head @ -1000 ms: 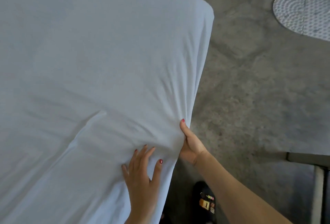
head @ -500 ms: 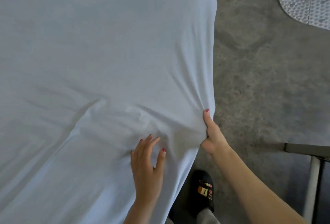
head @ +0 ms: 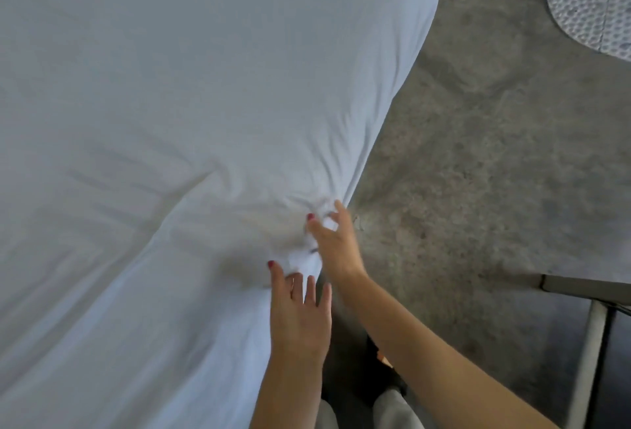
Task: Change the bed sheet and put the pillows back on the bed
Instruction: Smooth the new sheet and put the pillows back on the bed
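White bed sheet [head: 170, 104] bunched at the bed's 5 o'clock edge: right hand [head: 336, 240] grip pinches fabric, left hand [head: 300, 312] fingers straight, pressing; next, likely tuck under

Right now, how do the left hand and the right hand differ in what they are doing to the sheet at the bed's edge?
The left hand lies nearly flat with straight fingers on the sheet; the right hand curls its fingers into a bunched fold. The left hand sits nearer the person; the right hand sits farther along the edge, where the wrinkles gather. Both touch the sheet at the same side of the bed, close together, and both have red-painted nails.
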